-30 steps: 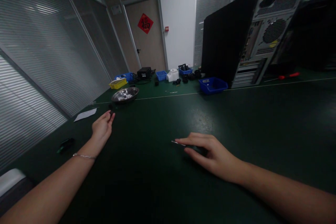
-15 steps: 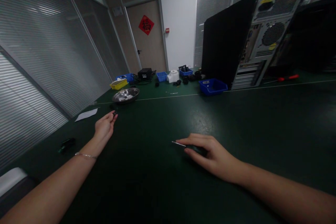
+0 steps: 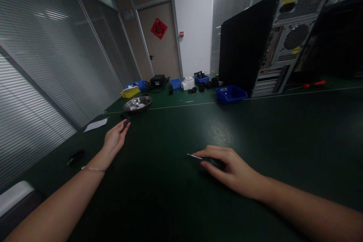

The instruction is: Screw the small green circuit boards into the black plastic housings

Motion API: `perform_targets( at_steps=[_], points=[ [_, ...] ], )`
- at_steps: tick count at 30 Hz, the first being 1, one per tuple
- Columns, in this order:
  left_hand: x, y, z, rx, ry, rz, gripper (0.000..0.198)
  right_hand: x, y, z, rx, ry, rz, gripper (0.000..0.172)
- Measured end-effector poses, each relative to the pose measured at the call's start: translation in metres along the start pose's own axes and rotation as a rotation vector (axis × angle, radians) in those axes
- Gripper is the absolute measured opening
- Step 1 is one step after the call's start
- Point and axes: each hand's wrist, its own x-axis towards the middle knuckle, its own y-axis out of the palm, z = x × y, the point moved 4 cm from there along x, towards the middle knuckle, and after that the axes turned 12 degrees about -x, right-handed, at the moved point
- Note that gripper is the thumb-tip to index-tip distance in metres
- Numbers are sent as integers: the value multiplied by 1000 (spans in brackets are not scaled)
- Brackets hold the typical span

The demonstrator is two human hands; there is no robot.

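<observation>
My left hand (image 3: 115, 138) reaches forward over the green table, its fingers closed on a small black part (image 3: 126, 123) too small to name. Just beyond these fingertips, another dark item (image 3: 122, 116) lies near the metal bowl (image 3: 143, 108). At the centre right, my right hand (image 3: 234, 170) rests on the tabletop, curled round a screwdriver (image 3: 195, 156). Its thin metal shaft points left, and the dark handle is partly hidden under the fingers.
A black computer case (image 3: 241, 53) stands at the back right, with a blue bin (image 3: 231, 98) beside it. A red-handled tool (image 3: 320, 82) lies behind. Further back are a yellow basket (image 3: 130, 92), a black box (image 3: 157, 80) and a white device (image 3: 187, 83). Paper (image 3: 95, 124) and a dark-green object (image 3: 75, 157) lie left.
The view has shifted slightly, so most things appear a little further right and lower. My left hand has edged slightly right with the black part. My right hand keeps its hold on the screwdriver.
</observation>
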Motion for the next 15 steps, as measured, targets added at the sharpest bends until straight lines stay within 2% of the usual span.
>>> perform_targets(
  at_steps=[9,15],
  points=[
    [3,0,2,65,6,54,24,1,1,-1,2,25,24,27],
    [-16,12,12,165,-100,116,19,3,2,-2,11,25,14,27]
  ],
)
